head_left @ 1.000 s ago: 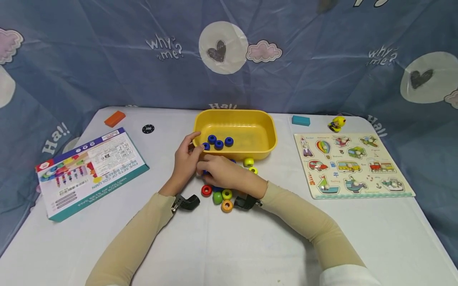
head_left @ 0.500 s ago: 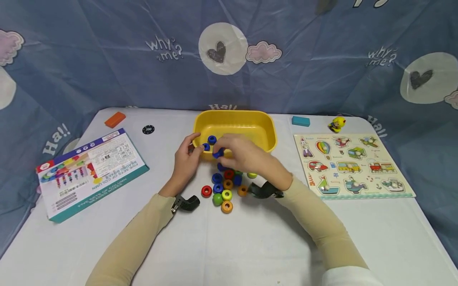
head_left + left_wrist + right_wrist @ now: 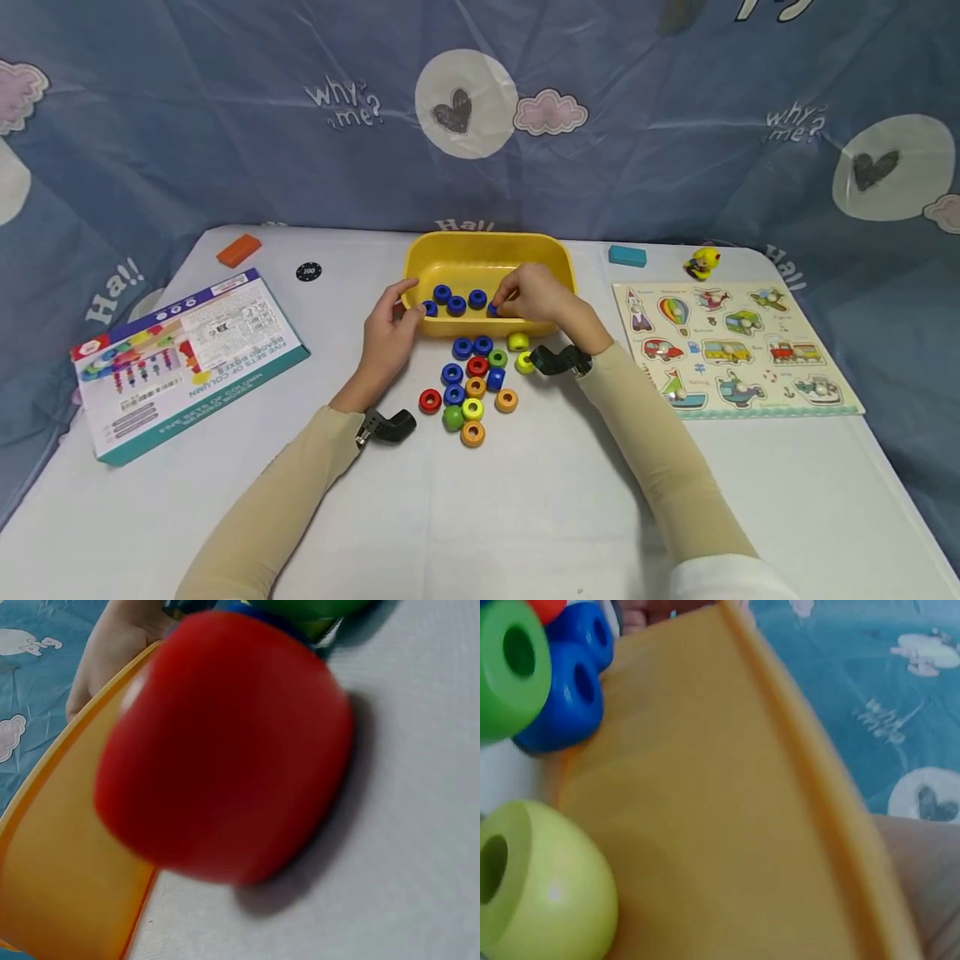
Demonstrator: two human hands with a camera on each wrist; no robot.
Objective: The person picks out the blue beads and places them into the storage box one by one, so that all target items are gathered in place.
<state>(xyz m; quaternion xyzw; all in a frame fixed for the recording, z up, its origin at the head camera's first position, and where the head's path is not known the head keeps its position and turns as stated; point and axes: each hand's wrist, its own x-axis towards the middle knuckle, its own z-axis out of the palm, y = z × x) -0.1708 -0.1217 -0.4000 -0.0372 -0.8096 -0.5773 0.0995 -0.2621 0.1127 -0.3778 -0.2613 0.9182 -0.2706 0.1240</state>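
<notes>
A yellow plastic tub (image 3: 495, 327) stands at the back middle of the table. My left hand (image 3: 386, 337) grips its left front corner, thumb at the rim. Inside the tub, my right hand (image 3: 542, 296) pinches a blue bead (image 3: 492, 310) low near the front wall. Several other blue beads (image 3: 456, 306) lie in the tub's left half. Before it, beads in blue, red, green, yellow and orange form a loose group, among them a red bead (image 3: 225, 750) large in the left wrist view. The right wrist view has a yellow-green bead (image 3: 570, 892) against the tub wall.
At left lies a printed bead-toy box (image 3: 191, 367), with an orange block (image 3: 238, 250) and a black chip (image 3: 308, 272) behind it. On the right are a wooden vehicle puzzle (image 3: 735, 350), a teal block (image 3: 627, 256) and a yellow figurine (image 3: 702, 262).
My right hand has gone from the loose beads up over the tub's front rim and rightward, carrying a blue bead inside. The left hand keeps its hold on the corner.
</notes>
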